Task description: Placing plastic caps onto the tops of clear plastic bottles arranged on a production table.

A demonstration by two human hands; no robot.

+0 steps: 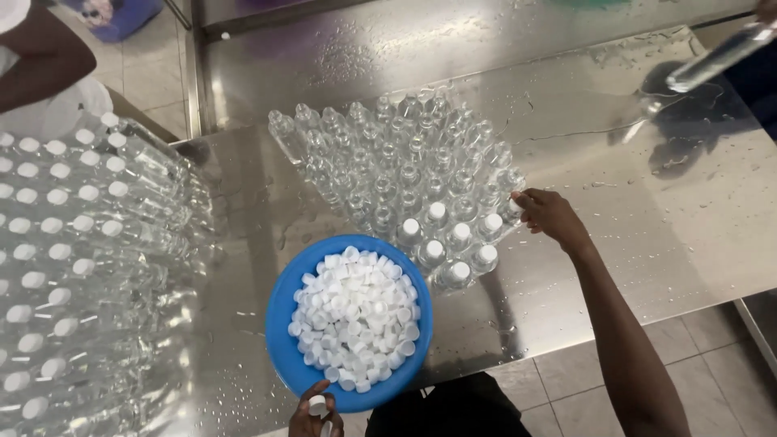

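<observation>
The right hand (550, 217) reached out over the wet steel counter (664, 243) to a bunch of small clear plastic bottles (396, 174). They stood close together in rows. Its fingers were pinched together on a white cap (515, 205) on top of the bottle at the right edge of the bunch. A few bottles near that hand already had white caps on; the ones farther back had open tops.

The left hand (314, 414) was low down, at the near rim of the blue bowl (279, 324). Its fingers were closed on one loose white cap (317, 404). The bowl sat just in front of the bottles and was piled high with more white caps (356, 320).

I think the caps were very light and hard, so two fingertips on the sides would be enough to hold one. They may have been slippery, because the counter had water drops on it. The bottles looked thin and light. A push might tip one into the others, so it seemed best to hold a bottle by its neck or press straight down on the top.

To the left stood a big crowd of capped bottles (57, 243). Another person's arm (40, 61) showed at the top left. At the top right, a long clear tube or bottle (716, 58) was held over the counter.
</observation>
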